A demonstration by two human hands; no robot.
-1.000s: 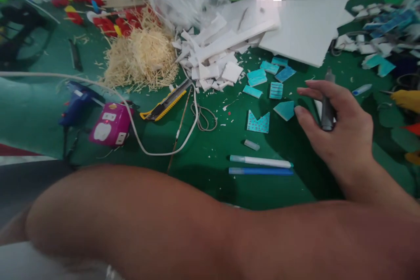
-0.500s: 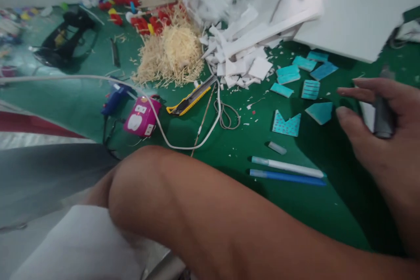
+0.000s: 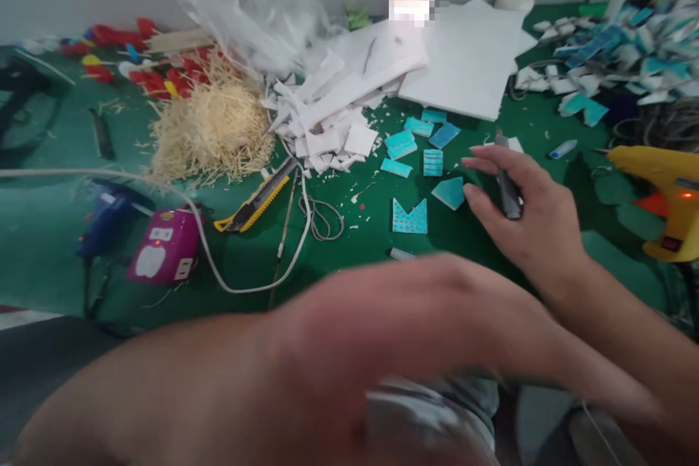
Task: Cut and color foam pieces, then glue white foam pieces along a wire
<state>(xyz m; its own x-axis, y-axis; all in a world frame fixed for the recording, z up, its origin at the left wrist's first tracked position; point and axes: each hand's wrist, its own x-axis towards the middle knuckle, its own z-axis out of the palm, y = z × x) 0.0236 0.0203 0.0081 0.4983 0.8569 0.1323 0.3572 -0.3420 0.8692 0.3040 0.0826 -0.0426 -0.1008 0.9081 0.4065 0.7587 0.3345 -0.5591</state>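
1. Head view: the right hand [image 3: 532, 207] is at three o'clock from the middle of the frame, fingers curled and thumb tip apart from the fingertips, loosely holding a grey tool [image 3: 510, 193] that slants under the index finger. A white piece [image 3: 515, 145] shows just beyond the knuckles.
2. The left arm crosses the bottom, close to the camera. Its hand [image 3: 464, 313] is blurred, directed toward the right forearm; I cannot tell whether it is open or closed, or whether it touches anything.
3. Just beside the right thumb tip, at nine o'clock from the right hand, lies a pointed blue piece [image 3: 450, 193]. A striped piece [image 3: 433, 162] is at ten o'clock, and a dotted notched piece [image 3: 409, 218] is farther out at nine.
4. From the right hand, white boards [image 3: 464, 58] lie at eleven o'clock, a heap of blue and white scraps [image 3: 628, 51] between one and two, and a yellow glue gun [image 3: 655, 182] at three.
5. From the frame's middle, white scraps [image 3: 328, 135] lie at eleven o'clock; a straw pile [image 3: 218, 120] is at ten; a yellow cutter [image 3: 256, 198] and, farther out, a pink power adapter [image 3: 164, 244] and a blue glue gun [image 3: 106, 222] are toward nine.
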